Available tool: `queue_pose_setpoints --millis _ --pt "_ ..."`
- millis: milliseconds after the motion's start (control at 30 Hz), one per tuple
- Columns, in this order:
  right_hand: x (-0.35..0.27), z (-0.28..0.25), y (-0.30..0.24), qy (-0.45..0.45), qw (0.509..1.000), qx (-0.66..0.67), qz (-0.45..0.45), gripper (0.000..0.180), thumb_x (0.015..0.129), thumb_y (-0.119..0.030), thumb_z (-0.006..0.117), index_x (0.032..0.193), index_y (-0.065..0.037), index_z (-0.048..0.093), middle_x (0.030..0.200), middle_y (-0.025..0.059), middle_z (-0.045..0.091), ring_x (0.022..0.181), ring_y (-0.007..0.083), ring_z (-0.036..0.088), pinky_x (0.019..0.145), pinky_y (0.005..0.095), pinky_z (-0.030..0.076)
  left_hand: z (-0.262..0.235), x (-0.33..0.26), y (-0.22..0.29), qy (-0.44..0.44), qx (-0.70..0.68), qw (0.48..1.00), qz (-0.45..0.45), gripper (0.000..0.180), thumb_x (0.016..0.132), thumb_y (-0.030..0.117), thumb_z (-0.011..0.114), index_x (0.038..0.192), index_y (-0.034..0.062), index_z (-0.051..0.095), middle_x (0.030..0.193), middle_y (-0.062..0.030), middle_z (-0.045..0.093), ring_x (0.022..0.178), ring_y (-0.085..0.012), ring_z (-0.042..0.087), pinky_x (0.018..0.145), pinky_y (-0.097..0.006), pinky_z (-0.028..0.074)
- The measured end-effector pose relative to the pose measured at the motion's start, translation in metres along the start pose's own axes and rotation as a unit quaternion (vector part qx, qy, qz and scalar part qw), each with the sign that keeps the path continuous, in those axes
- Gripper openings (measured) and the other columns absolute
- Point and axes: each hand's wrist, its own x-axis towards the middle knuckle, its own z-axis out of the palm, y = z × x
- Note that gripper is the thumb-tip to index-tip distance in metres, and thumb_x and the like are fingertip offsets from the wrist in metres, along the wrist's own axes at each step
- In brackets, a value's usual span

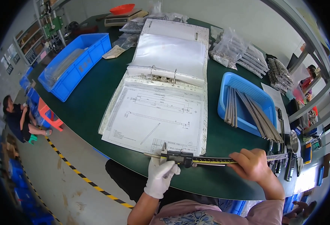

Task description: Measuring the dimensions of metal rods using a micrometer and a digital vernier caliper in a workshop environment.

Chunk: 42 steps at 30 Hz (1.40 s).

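Observation:
A long digital caliper (183, 158) lies level across the front of the table, its dark display housing at the left and its beam running right. Along it, partly hidden behind the housing, runs a thin metal rod (150, 155) whose left end pokes out past the jaws. My left hand (160, 177), in a white glove, is closed round the rod just below the jaws. Bare, my right hand (250, 163) grips the caliper's beam toward its right part; whether it also pinches the rod cannot be told. Beyond the caliper, an open ring binder (111, 108) shows a technical drawing (153, 120) of rods.
At right, a light-blue basket (225, 80) holds several metal rods (260, 116). A blue crate (76, 71) of bagged rods stands at left. Bagged parts (228, 48) and a scale (121, 18) with a red bowl sit behind. A ladle-like tool (293, 141) lies at right. Another person (18, 116) sits far left.

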Motion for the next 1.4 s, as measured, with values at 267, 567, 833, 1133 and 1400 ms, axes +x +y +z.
queue_pose_setpoints --millis 267,567,833,1133,1400 --pt "0.011 0.009 -0.015 0.045 0.997 0.019 0.058 0.031 0.062 -0.030 0.068 0.078 -0.007 0.056 0.058 0.0033 0.045 0.042 0.0180 0.046 0.037 0.0294 0.034 -0.001 -0.001 -0.008 0.111 0.005 0.992 -0.062 0.039 0.088 0.042 0.037 0.106 0.0082 0.044 0.087 -0.0070 0.053 0.060 -0.0140 0.046 0.051 -0.027 0.039" --pt "0.027 0.034 -0.040 0.131 0.986 -0.038 0.092 0.060 0.049 -0.058 0.070 0.049 -0.010 0.033 0.047 0.0012 0.030 0.036 0.0161 0.033 0.038 0.0281 0.023 0.012 -0.017 -0.035 0.072 -0.005 0.995 -0.071 0.044 0.089 0.044 0.034 0.114 0.0092 0.040 0.097 -0.0068 0.052 0.073 -0.0156 0.050 0.057 -0.028 0.042" --pt "0.035 0.037 -0.036 0.129 0.991 -0.018 0.031 0.042 0.058 -0.042 0.066 0.072 -0.004 0.055 0.048 0.0006 0.035 0.037 0.0138 0.038 0.037 0.0261 0.031 -0.004 -0.009 -0.040 0.055 0.001 0.997 -0.046 0.042 0.090 0.041 0.031 0.108 0.0038 0.042 0.093 -0.0080 0.051 0.076 -0.0170 0.050 0.067 -0.033 0.046" --pt "0.029 0.022 -0.033 0.075 0.996 -0.037 -0.030 0.036 0.061 -0.031 0.063 0.081 -0.002 0.053 0.054 0.0014 0.040 0.041 0.0131 0.043 0.038 0.0252 0.034 0.020 -0.012 -0.019 0.126 0.042 0.990 -0.037 0.040 0.088 0.044 0.038 0.067 0.0088 0.038 0.059 -0.0004 0.037 0.049 -0.0097 0.035 0.038 -0.023 0.027" --pt "-0.011 0.004 -0.008 0.048 0.996 -0.069 0.008 0.033 0.065 -0.034 0.060 0.077 -0.005 0.050 0.054 0.0016 0.040 0.042 0.0151 0.044 0.040 0.0273 0.031 -0.018 -0.011 0.041 0.125 -0.012 0.992 0.009 0.035 0.087 0.043 0.039 0.071 0.0119 0.043 0.056 0.0063 0.027 0.043 -0.0047 0.023 0.035 -0.019 0.017"
